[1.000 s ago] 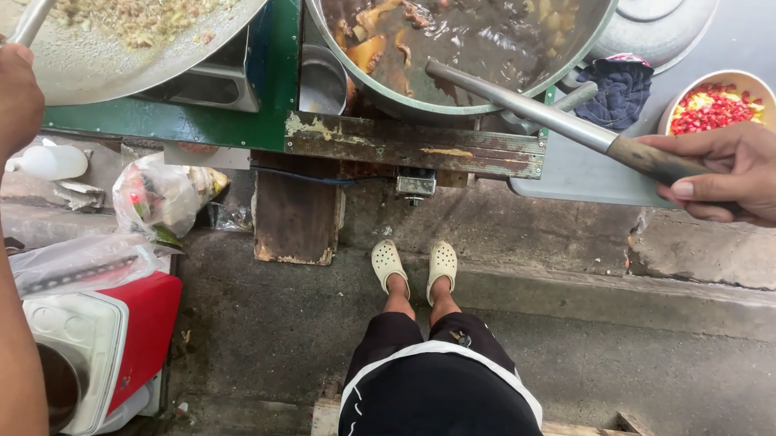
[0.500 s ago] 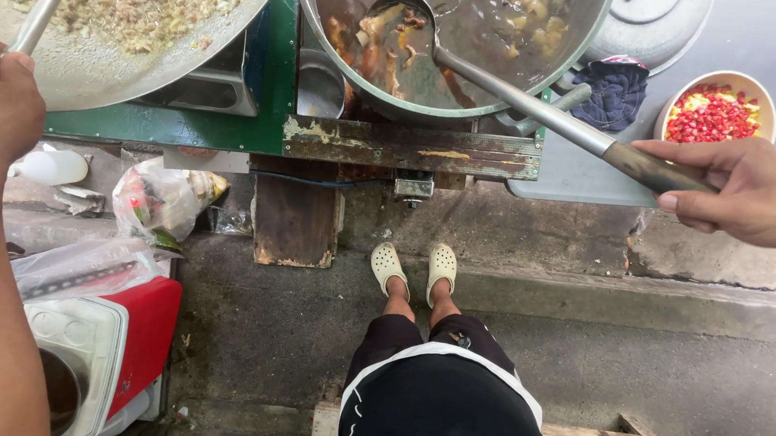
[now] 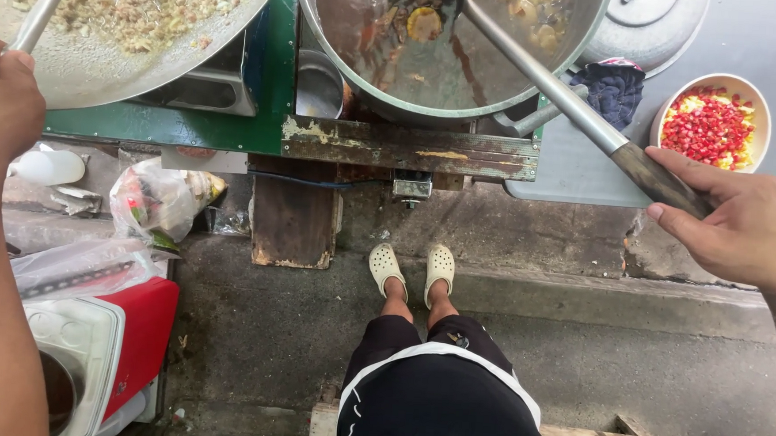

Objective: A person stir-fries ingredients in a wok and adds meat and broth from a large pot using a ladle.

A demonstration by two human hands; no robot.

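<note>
**Over two pans, both hands on handles**

At right, right hand (image 3: 741, 228) wrapped round the dark grip of the ladle (image 3: 571, 99), bowl raised inside the pot (image 3: 450, 53) of brown stew, shaft crossing the rim. At left, left hand (image 3: 3, 100) closed on a metal handle (image 3: 43, 5) reaching into the wok (image 3: 124, 27) of fried rice. Between pans, a small steel cup (image 3: 318, 86) wedged near both rims. Beyond the pot: lid (image 3: 650, 28), dark cloth (image 3: 614, 88), bowl (image 3: 716, 125) of red and yellow bits just beside the ladle grip. Below the stove's worn edge (image 3: 409, 148), open concrete around the sandals (image 3: 412, 268); red cooler (image 3: 107, 345) and bags (image 3: 154, 201) crowding the left.
</note>
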